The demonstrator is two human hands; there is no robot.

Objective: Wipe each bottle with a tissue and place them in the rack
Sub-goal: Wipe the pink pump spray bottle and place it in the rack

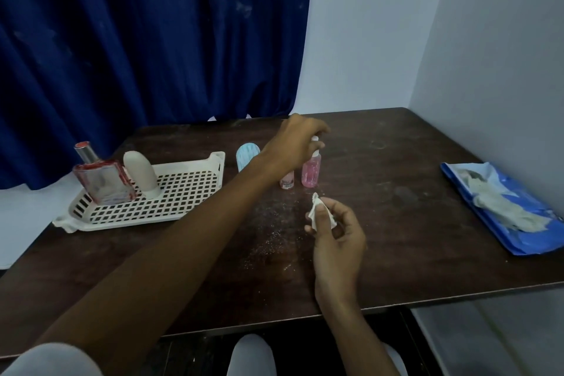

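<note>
A white perforated rack [171, 201] lies at the left of the dark table [396, 192]. In it stand a square red-tinted glass bottle [102, 180] and a white rounded bottle [143, 174]. To the right of the rack stand a light blue bottle [245, 156], a small pink bottle [287, 181] and a taller pink spray bottle [311, 172]. My left hand [294, 143] reaches across and grips the top of the spray bottle, which stands on the table. My right hand [335, 238] pinches a small crumpled white tissue [317, 210] nearer to me.
A blue tissue packet [503, 207] with white tissues spilling out lies at the table's right edge. A dark blue curtain [152, 40] hangs behind the table, and a pale wall [488, 70] stands at the right. Fine specks are scattered on the tabletop.
</note>
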